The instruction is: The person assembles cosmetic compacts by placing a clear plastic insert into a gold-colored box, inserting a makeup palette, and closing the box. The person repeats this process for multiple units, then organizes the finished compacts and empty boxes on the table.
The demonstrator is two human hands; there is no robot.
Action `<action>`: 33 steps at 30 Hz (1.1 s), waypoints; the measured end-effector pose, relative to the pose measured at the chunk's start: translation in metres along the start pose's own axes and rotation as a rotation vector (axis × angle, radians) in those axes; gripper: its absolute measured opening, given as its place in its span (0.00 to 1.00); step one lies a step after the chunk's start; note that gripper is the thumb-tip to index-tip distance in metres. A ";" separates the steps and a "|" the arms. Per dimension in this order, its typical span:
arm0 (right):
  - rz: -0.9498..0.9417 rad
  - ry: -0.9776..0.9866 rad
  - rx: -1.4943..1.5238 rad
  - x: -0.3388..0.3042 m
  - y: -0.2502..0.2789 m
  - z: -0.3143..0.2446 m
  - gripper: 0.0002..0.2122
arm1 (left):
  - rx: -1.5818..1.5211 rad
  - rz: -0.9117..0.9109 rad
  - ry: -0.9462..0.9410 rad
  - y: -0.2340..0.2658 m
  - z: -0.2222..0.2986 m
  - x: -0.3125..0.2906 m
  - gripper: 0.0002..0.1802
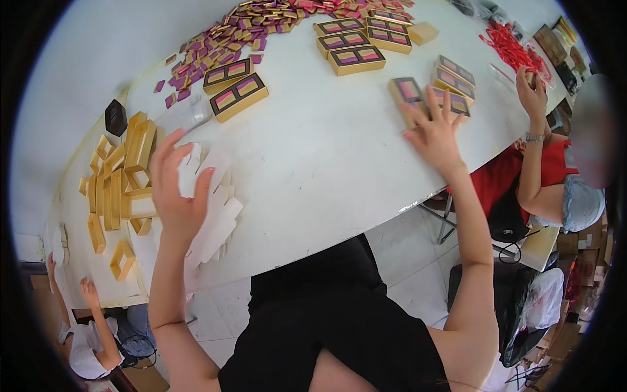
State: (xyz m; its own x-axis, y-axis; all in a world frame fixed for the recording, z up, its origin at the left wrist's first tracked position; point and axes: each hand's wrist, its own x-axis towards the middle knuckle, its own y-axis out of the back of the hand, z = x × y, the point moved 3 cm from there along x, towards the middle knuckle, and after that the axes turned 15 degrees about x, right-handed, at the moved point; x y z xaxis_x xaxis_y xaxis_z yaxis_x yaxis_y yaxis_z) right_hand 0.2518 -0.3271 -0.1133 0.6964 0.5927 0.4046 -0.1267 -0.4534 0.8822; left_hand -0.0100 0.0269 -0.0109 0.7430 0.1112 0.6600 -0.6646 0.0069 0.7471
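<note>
My left hand is raised over the left part of the table, its fingers apart and nothing in its grasp. Below and beside it lie flat white card pieces. On the right, my right hand has its fingers spread at a gold-sided box with a dark windowed top. That box is slightly blurred, and whether my fingers press on it I cannot tell. Close by stands a short row of similar boxes, partly behind my fingertips.
Empty gold box frames pile up at left near a black object. Small purple, pink and gold pieces heap at the back. More filled boxes stand mid-table. A co-worker's hand is at right by red ribbons; another person's hands are lower left.
</note>
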 end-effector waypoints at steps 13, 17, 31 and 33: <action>-0.013 -0.145 -0.227 0.177 -0.011 0.172 0.29 | 0.041 -0.012 0.030 -0.001 -0.004 0.013 0.22; -0.001 -0.128 -0.053 0.256 -0.054 0.142 0.32 | -0.028 -0.050 -0.028 -0.019 0.011 0.026 0.24; -0.104 -0.281 -0.078 0.188 -0.085 0.057 0.33 | 0.177 -0.259 -0.130 -0.115 -0.036 0.098 0.28; -0.075 -0.234 -0.002 0.177 -0.085 0.057 0.33 | 0.300 -0.292 -0.100 -0.106 -0.116 0.112 0.19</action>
State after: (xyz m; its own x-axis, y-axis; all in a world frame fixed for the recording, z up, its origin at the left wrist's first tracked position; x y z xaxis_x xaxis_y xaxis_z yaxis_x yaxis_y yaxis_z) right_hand 0.4255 -0.2218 -0.1300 0.8487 0.4541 0.2710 -0.0691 -0.4127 0.9082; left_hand 0.1351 0.1540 -0.0253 0.9102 0.0506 0.4112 -0.3843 -0.2674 0.8836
